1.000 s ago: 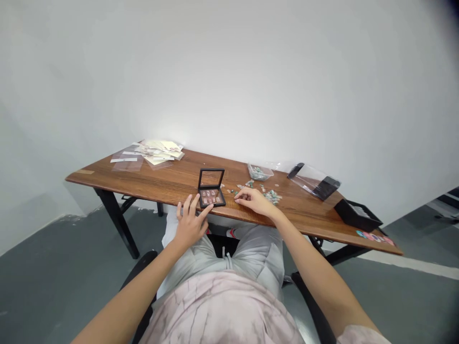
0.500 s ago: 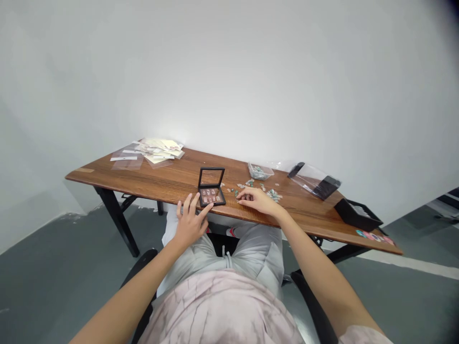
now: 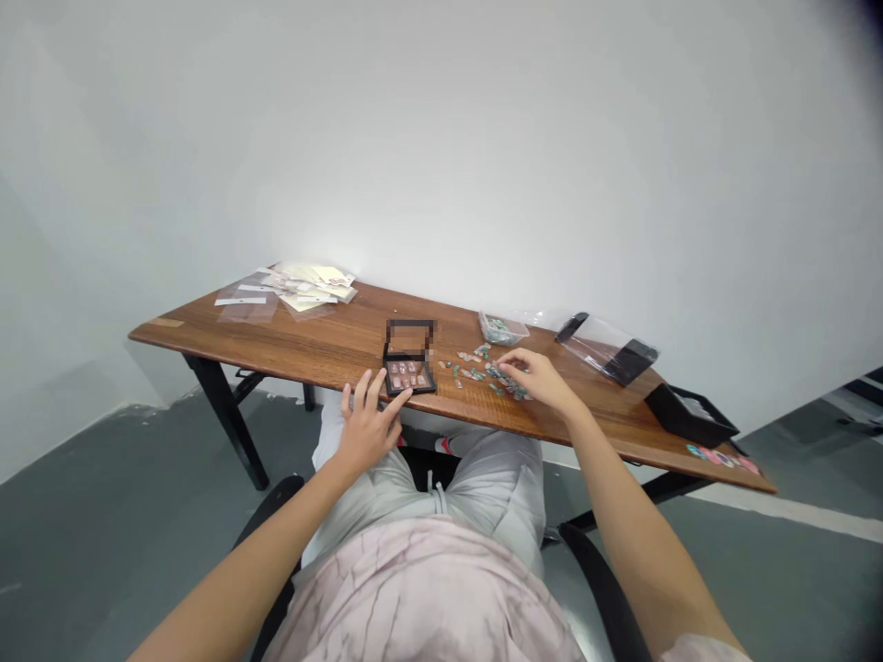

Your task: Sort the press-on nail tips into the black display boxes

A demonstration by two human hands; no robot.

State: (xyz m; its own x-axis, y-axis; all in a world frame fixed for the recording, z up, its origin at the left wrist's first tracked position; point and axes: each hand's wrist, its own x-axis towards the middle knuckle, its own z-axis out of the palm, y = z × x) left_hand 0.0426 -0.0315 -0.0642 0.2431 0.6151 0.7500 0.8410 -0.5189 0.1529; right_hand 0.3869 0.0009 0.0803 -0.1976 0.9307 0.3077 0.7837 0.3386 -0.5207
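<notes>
Far left on the brown wooden table [image 3: 207, 336], a loose heap of clear plastic sleeves [image 3: 248, 308] and cream paper cards [image 3: 310, 285]; at the near edge, left of centre, a shallow black display case [image 3: 414, 392] with its lid propped open, the lid blurred, rows of small pinkish tiles [image 3: 407, 374] set in the base; just right of it, small green and pearly chips [image 3: 475, 370] strewn over the bare wood; beyond them, a clear plastic tub [image 3: 502, 328] holding similar chips; further right, a clear bag [image 3: 607, 354] with something black inside; at the right end, an open black tray [image 3: 690, 416], contents hard to make out, and a colourful strip [image 3: 721, 460] near the corner.

Left hand [image 3: 369, 432] palm down at the table's near edge, fingers [image 3: 362, 386] spread wide and open, one fingertip touching the case; right arm reaching forward, right hand [image 3: 542, 382] palm down, fingers [image 3: 514, 366] curled down among the chips; any chip between them too small to tell.
</notes>
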